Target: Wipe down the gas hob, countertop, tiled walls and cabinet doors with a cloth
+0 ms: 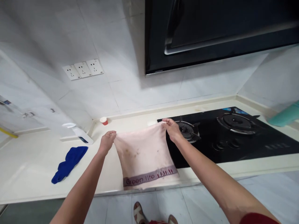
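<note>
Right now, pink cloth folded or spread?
Spread: left hand and right hand hold the pink cloth by its upper corners, lettered band visible below.

Stained pink towel (144,149), outspread between both hands (107,142)

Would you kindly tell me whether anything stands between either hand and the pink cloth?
Nothing visible does: the left hand and right hand each pinch an upper corner of the pink cloth. The blue cloth lies apart on the counter, left of the left hand.
</note>
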Tool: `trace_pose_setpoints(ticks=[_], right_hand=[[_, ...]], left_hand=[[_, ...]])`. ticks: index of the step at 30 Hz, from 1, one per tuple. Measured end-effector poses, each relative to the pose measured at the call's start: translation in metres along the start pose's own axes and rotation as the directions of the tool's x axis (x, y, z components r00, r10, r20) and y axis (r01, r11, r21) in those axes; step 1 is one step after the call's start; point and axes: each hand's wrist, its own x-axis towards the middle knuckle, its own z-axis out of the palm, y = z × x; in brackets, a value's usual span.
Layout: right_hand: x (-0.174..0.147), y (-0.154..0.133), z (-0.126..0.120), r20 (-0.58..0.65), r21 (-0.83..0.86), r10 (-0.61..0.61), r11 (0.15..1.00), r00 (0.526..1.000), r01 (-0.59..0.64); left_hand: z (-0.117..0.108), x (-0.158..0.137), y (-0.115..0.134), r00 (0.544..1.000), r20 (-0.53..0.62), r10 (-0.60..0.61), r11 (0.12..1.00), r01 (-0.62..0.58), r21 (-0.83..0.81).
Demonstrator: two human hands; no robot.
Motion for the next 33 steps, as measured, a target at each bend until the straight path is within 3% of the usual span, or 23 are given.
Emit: trace_pose_setpoints(ticks=[3, 5, 10, 13, 15, 18, 20, 22, 26, 29, 33], right_hand=[[0.004, 0.000, -0.013, 0.030, -0.108, -0.032, 0.994, 0.999, 0.035], [-0.013, 0.008, -0.032, 0.044, -0.200, -0.024, 0.979, 0.999, 0.032], [-0.118, 0.072, -0.111, 0.115, -0.429, 0.115, 0.902, 0.987, -0.055], [-0.170, 0.119, -0.152, 0.164, -0.640, 0.159, 0.768, 0.973, -0.018], [-0.177, 0.136, -0.162, 0.138, -0.756, 0.027, 0.649, 0.990, 0.088], [-0.150, 0.138, -0.143, 0.161, -0.840, -0.223, 0.480, 0.961, 0.252], [-0.125, 0.137, -0.111, 0.232, -0.868, -0.279, 0.373, 0.932, 0.327], [-0.109, 0.144, -0.075, 0.294, -0.880, -0.264, 0.300, 0.919, 0.368], [-0.115, 0.183, -0.025, 0.321, -0.934, -0.160, 0.110, 0.934, 0.340], [-0.127, 0.205, -0.021, 0.350, -0.936, -0.127, -0.021, 0.928, 0.350], [-0.127, 0.197, -0.020, 0.306, -0.952, -0.071, -0.031, 0.949, 0.305]], left_hand=[[-0.002, 0.007, -0.007, 0.999, 0.037, 0.012, 0.998, -0.015, 0.064], [0.001, -0.007, -0.018, 0.993, 0.111, 0.027, 0.993, -0.039, 0.107], [0.021, -0.103, -0.079, 0.944, 0.329, 0.002, 0.974, -0.076, 0.212], [0.026, -0.153, -0.114, 0.903, 0.427, -0.053, 0.949, -0.087, 0.301], [0.028, -0.162, -0.124, 0.908, 0.417, -0.043, 0.936, -0.110, 0.335], [0.043, -0.142, -0.118, 0.952, 0.301, 0.059, 0.915, -0.172, 0.365], [0.067, -0.121, -0.110, 0.963, 0.225, 0.144, 0.897, -0.224, 0.381], [0.098, -0.105, -0.106, 0.944, 0.180, 0.276, 0.834, -0.328, 0.444], [0.150, -0.099, -0.125, 0.815, 0.224, 0.534, 0.554, -0.537, 0.636], [0.159, -0.104, -0.148, 0.787, 0.300, 0.538, 0.501, -0.586, 0.637], [0.151, -0.112, -0.159, 0.783, 0.401, 0.476, 0.504, -0.617, 0.605]])
